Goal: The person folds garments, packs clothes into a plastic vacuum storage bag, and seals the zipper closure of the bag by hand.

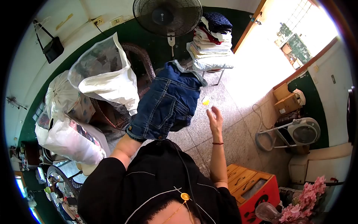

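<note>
In the middle of the frame I see a blue denim garment [164,102], pulled over the end of the left arm [126,147]. The left hand is hidden inside, so I cannot tell how its fingers are. The right hand [216,118] is just beside, holding nothing, its fingers bent, with thumb and forefinger slightly apart. Folded clothes [210,43] stand on a stool [220,76], upper right of centre.

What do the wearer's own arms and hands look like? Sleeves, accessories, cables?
Black left sleeve and right sleeve, both short, leaving the forearms bare. Right hand: no glove; thin dark-red bracelet at the wrist. Left hand: hidden, so can't tell. No cable visible on either arm; a dark cord runs down the chest.
</note>
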### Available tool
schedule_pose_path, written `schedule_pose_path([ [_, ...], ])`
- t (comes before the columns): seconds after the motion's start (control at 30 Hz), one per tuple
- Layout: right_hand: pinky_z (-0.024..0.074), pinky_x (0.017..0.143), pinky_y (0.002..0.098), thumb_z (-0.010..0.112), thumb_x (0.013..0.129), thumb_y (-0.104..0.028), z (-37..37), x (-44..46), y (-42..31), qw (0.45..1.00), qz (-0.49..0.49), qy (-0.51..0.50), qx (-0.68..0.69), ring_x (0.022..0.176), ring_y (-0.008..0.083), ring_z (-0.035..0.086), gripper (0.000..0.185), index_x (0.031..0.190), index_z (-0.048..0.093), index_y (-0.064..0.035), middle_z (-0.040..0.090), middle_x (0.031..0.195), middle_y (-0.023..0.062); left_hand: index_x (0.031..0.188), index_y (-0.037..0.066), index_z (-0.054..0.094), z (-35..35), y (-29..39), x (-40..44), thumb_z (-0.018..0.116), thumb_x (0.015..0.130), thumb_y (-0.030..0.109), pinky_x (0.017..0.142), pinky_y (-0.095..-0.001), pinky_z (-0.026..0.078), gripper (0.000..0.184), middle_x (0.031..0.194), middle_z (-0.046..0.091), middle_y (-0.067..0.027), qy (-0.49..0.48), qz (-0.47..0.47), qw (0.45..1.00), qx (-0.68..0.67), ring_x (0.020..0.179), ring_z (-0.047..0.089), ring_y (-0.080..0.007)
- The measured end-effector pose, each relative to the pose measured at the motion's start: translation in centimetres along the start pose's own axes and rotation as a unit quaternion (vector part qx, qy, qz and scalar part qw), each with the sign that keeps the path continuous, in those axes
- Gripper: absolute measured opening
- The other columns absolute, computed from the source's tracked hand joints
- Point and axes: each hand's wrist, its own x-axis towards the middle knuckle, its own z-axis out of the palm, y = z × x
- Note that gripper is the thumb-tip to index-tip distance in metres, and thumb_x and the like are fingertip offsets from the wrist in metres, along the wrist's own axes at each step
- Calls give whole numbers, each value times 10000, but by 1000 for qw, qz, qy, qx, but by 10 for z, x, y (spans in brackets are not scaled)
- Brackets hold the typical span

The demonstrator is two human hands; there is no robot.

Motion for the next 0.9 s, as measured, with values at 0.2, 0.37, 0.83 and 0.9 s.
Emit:
schedule_pose_path([
  [0.2,375,1001,370,750,693,-293,-16,27,-72,949,-77,-245,184,1118,244,499,730,1292,450,-3,542,1210,127,1014,-2,599,10,13,14,550,809,196,771,-429,458,289,899,608,-221,-56,9,996,65,876,588,-366],
  [0.37,465,900,335,738,692,-10,-11,13,-73,919,70,-192,338,998,221,570,579,1224,510,4,587,1117,101,1003,-6,605,11,24,21,546,809,202,758,-431,466,291,881,614,-226,-102,8,985,137,861,597,-367],
  [0.83,500,776,289,754,715,-69,-49,-11,-75,985,-150,-38,83,870,164,597,300,966,609,12,623,913,67,974,-17,622,-99,-27,23,537,807,218,721,-436,490,301,830,631,-238,-145,-123,793,578,819,623,-369],
  [0.9,483,719,279,772,705,-92,-51,-12,-80,986,-153,-56,45,827,139,594,271,910,620,-1,637,868,53,970,-19,624,-135,-40,12,535,807,220,716,-437,493,303,823,633,-240,-146,-169,665,712,813,626,-369],
])
